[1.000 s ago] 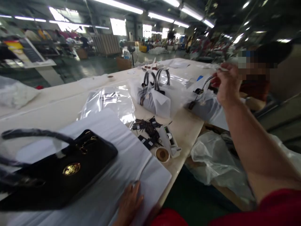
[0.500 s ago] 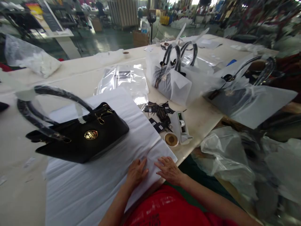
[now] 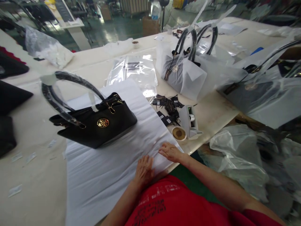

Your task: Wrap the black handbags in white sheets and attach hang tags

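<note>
My left hand (image 3: 144,169) lies with fingers stretched on a stack of white tissue paper (image 3: 113,175), close to the table's front edge. Further out, near the paper's right corner, my right hand (image 3: 171,152) rests with its fingers extended on the same sheets. A black handbag (image 3: 117,125) with a round gold emblem stands tilted in view on the paper, left of both hands. Its handles (image 3: 77,81) are wrapped in clear plastic. Just beyond my right hand sits a roll of tape (image 3: 179,133), beside a small open box (image 3: 188,122) and a pile of black hang tags (image 3: 169,106).
Clear plastic bags (image 3: 134,72) lie flat behind the paper. Handbags partly wrapped in white sheets (image 3: 183,72) stand at the back right. Crumpled plastic (image 3: 237,150) fills the space beyond the table's right edge. Black bags (image 3: 11,97) sit at far left.
The view has turned left and down, bringing black bags in at the left. My right hand has slid outward along the paper toward the tape roll. My left hand's fingers have turned slightly.
</note>
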